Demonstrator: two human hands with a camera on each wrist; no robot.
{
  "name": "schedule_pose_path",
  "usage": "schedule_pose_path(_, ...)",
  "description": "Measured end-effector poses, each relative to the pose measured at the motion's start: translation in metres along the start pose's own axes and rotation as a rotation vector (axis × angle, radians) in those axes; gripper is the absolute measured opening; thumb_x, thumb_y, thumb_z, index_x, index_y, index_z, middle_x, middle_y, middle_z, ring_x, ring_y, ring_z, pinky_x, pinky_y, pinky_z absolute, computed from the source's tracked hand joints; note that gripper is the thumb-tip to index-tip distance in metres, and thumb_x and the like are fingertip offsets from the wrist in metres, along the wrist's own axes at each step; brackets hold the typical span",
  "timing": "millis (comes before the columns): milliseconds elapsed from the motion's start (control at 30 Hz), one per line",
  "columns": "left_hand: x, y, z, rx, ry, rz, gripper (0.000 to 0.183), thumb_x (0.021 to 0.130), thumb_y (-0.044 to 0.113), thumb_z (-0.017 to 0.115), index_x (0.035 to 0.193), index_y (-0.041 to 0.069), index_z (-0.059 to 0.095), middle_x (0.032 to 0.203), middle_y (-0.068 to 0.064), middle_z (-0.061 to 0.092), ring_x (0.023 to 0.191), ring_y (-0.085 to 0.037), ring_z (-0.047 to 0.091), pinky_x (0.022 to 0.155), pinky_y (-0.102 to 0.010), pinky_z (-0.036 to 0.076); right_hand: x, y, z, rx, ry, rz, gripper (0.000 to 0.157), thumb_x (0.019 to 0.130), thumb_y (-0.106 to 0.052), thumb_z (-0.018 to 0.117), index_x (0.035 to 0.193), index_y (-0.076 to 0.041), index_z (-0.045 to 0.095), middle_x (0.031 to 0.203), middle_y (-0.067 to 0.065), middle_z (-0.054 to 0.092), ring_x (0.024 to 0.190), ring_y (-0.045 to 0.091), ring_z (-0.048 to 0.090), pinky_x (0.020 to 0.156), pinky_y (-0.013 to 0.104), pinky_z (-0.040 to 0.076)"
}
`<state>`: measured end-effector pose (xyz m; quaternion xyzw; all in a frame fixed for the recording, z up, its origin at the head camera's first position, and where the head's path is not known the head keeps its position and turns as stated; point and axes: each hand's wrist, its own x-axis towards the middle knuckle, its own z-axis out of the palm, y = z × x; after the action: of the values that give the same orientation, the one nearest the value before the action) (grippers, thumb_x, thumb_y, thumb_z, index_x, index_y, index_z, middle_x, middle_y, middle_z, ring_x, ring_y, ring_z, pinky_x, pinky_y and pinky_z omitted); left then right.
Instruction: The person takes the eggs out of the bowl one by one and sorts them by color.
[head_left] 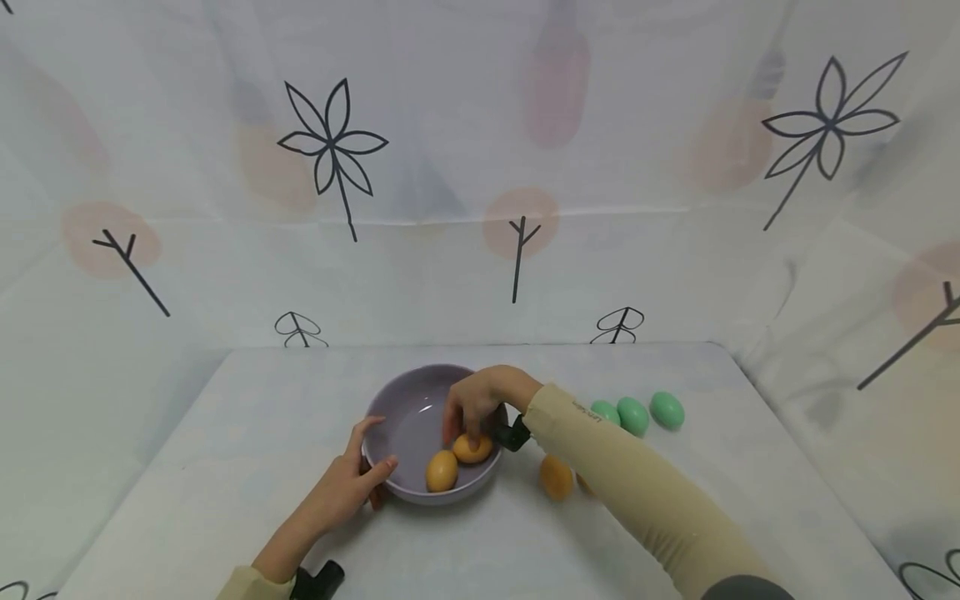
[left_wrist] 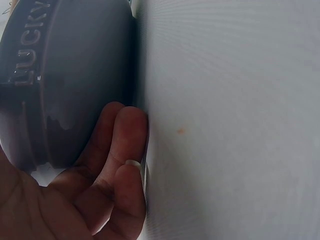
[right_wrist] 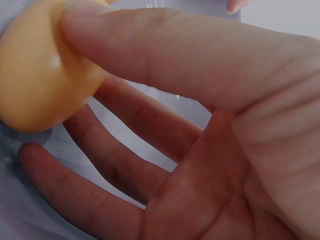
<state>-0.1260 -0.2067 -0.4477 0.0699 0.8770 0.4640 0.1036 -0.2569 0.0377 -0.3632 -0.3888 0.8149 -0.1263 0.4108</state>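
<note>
A purple-grey bowl [head_left: 405,421] sits on the table, with raised lettering reading "LUCKY" on its outer wall [left_wrist: 70,65] in the left wrist view. My left hand [head_left: 347,490] grips the bowl's near-left side, thumb over the rim and other fingers low against the outside. Inside the bowl, my right hand [head_left: 480,400] pinches a yellow-orange egg [head_left: 472,451] between thumb and fingers. A second yellow-orange egg [head_left: 442,472] lies beside it on the bowl's bottom. In the right wrist view, the thumb presses on the held egg [right_wrist: 37,75] and the fingers reach behind it.
Right of the bowl, another yellow-orange egg [head_left: 557,478] lies on the white table [head_left: 247,433], with one more partly hidden by the right sleeve [head_left: 637,500]. Several green eggs [head_left: 667,411] lie farther back at the right. A patterned cloth [head_left: 435,275] hangs behind the table.
</note>
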Motion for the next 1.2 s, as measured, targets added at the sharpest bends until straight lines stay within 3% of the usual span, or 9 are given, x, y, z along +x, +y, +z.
schedule_pose_path(433,0.001,0.000,0.001,0.013,0.008,0.003,0.067,0.100,0.041,0.059,0.152,0.027,0.020,0.066,-0.005,0.063,0.060,-0.021,0.058,0.058,-0.030,0.044,-0.003,0.002,0.002,0.028,0.015,-0.015,0.034,0.080,0.002,0.077,0.105,-0.021,0.078,0.094,-0.009,0.068,0.088,0.004,0.057,0.079,0.023,0.047)
schedule_pose_path(800,0.001,-0.001,0.001,0.003,0.004,0.007,0.067,0.099,0.042,0.059,0.152,0.026,0.020,0.066,-0.004,0.063,0.060,-0.021,0.059,0.058,-0.029,0.044,-0.010,0.004,0.006,0.072,0.131,-0.026,0.039,0.077,0.004,0.067,0.102,-0.023,0.078,0.094,-0.009,0.068,0.082,0.007,0.058,0.072,0.024,0.047)
schedule_pose_path(967,0.000,0.000,0.001,-0.001,0.002,0.004,0.067,0.099,0.042,0.059,0.151,0.027,0.020,0.067,-0.005,0.063,0.061,-0.022,0.060,0.058,-0.030,0.045,-0.017,0.008,0.005,0.121,0.163,-0.087,0.040,0.078,0.004,0.065,0.107,-0.021,0.077,0.095,-0.007,0.070,0.081,0.009,0.061,0.068,0.025,0.049)
schedule_pose_path(1200,0.000,0.001,0.000,0.002,0.003,0.008,0.067,0.099,0.042,0.059,0.151,0.027,0.020,0.066,-0.005,0.062,0.060,-0.021,0.059,0.058,-0.029,0.044,-0.032,0.014,0.004,0.220,0.222,-0.168,0.038,0.079,0.001,0.067,0.112,-0.017,0.076,0.102,-0.007,0.071,0.095,0.016,0.064,0.074,0.028,0.051)
